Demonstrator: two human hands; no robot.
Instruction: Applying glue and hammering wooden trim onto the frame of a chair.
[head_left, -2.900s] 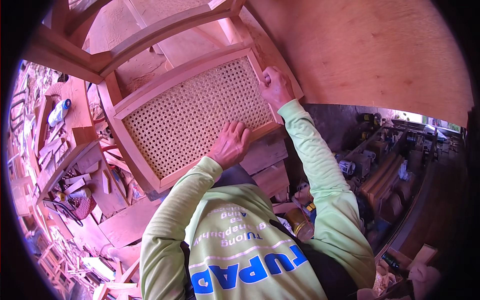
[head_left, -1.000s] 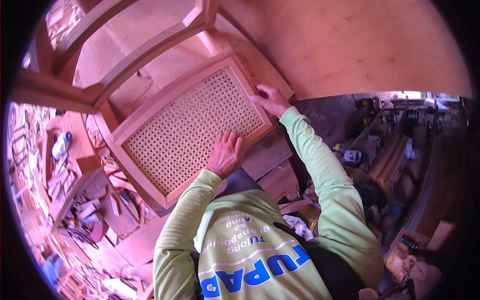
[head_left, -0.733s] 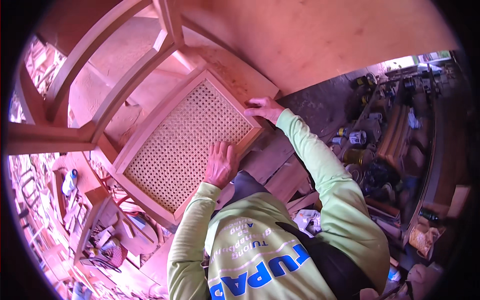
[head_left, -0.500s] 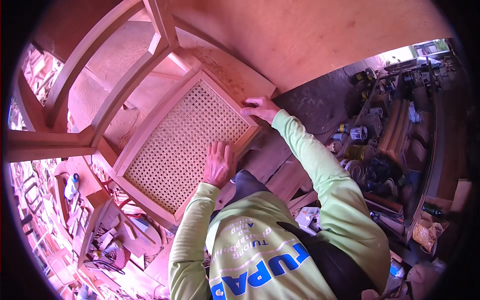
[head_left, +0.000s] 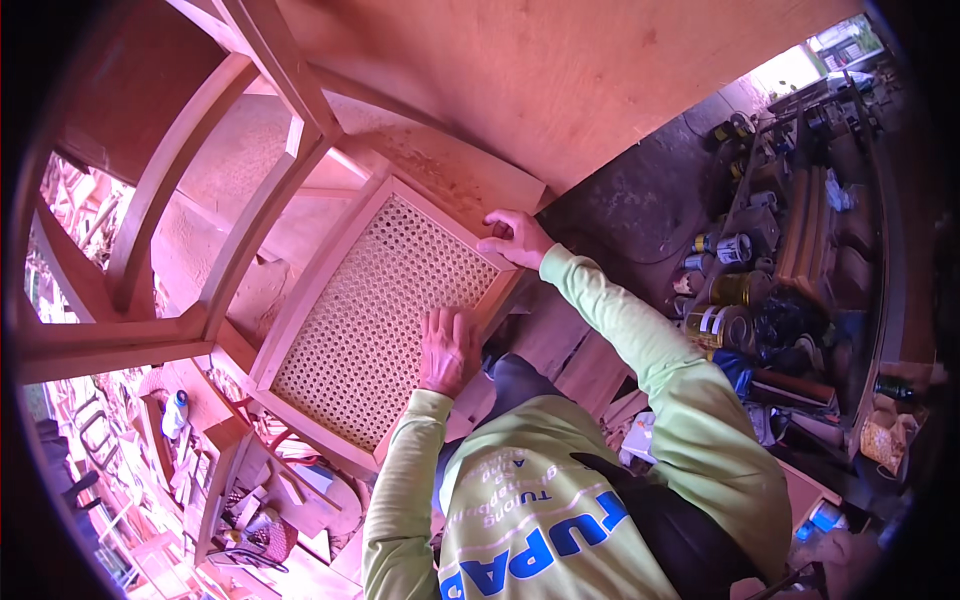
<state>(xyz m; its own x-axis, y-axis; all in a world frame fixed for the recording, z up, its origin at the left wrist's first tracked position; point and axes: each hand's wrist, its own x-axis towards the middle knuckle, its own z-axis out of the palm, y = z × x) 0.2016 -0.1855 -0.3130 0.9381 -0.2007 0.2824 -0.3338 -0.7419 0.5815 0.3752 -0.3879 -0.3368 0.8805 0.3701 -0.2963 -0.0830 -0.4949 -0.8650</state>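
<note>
Head view: left hand (head_left: 448, 348) rests on woven seat (head_left: 360, 310), right hand (head_left: 518, 240) touches wooden frame (head_left: 440, 219) near a corner; hands apart, can't tell if gripping.

Above the cane seat (head_left: 345, 310), bare room lay between the left hand (head_left: 450, 350) and the lower curved rail (head_left: 255, 230). That rail and the upper one (head_left: 165, 170) barred the upper left, with an open gap between them. A plywood sheet (head_left: 560, 90) blocked passage beyond the right hand (head_left: 515, 238); cans (head_left: 735, 289) crowded the right side.
</note>
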